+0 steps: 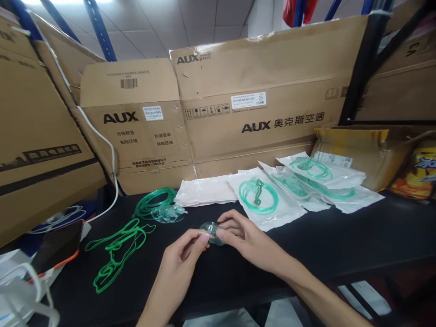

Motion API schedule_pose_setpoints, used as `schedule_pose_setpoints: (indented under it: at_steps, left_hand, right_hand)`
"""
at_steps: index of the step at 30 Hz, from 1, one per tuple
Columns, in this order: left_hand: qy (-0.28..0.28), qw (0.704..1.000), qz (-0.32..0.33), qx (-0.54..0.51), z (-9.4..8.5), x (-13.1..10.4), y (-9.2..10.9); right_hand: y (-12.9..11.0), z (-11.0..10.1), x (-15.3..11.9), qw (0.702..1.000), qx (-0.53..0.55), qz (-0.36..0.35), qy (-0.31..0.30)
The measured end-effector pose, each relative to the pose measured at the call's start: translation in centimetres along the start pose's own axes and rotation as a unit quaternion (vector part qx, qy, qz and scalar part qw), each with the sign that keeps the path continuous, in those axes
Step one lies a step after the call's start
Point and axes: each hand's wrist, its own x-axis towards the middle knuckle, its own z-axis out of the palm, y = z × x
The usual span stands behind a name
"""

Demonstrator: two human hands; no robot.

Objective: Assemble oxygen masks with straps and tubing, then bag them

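Observation:
A small clear greenish plastic mask (215,237) is held between both hands above the black table. My left hand (185,254) pinches its left side between thumb and fingers. On its right edge, my right hand (240,234) has closed its thumb and curled fingers. Behind and left of the hands lie more clear mask pieces (167,213) beside a coil of green tubing (153,202). Tangled green elastic straps (117,250) rest farther left.
Sealed white bags (269,215) with green tubing and masks lie at the right rear, beside a stack of blank white pouches (206,190). Cardboard boxes (272,100) wall the back. A phone (57,247) and white cables sit at left.

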Motion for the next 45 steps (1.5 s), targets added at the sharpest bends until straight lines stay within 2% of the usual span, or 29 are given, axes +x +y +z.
schedule_pose_setpoints:
  at_steps: [5,11,15,21,24,29,37,41,45]
  left_hand:
    - [-0.001,0.999,0.025,0.034,0.1,0.0,-0.4]
    - [-0.022,0.997,0.058,0.038,0.2,0.3,-0.8]
    - [-0.021,0.996,0.079,0.034,0.1,0.3,-1.1]
    - [-0.001,0.993,0.107,0.052,0.1,0.3,-1.3]
    - [0.005,0.992,0.112,0.063,0.1,0.3,-1.3]
    - [-0.005,0.993,0.107,0.055,0.0,0.4,-1.5]
    - [-0.012,0.991,0.112,0.071,-0.6,0.5,-2.1]
    - [-0.021,0.991,0.112,0.070,-0.6,0.4,-2.3]
    - [-0.026,0.993,0.103,0.056,-0.4,0.3,-2.1]
  right_hand:
    - [0.3,-0.1,0.3,0.999,0.022,0.037,0.000]
    - [-0.4,0.3,-0.2,0.995,0.078,0.055,0.022]
    - [-0.5,0.4,-0.2,0.993,0.106,0.059,0.011]
    - [-0.4,1.1,0.0,0.997,0.045,0.022,0.064]
    - [-0.2,1.3,0.0,0.996,0.043,0.024,0.071]
    - [-0.5,1.3,0.0,0.996,0.036,0.031,0.075]
    - [0.1,2.6,0.5,0.991,0.018,0.007,0.135]
    - [0.0,2.3,0.3,0.992,0.019,-0.012,0.121]
    - [-0.4,1.3,0.1,0.997,0.020,-0.031,0.070]
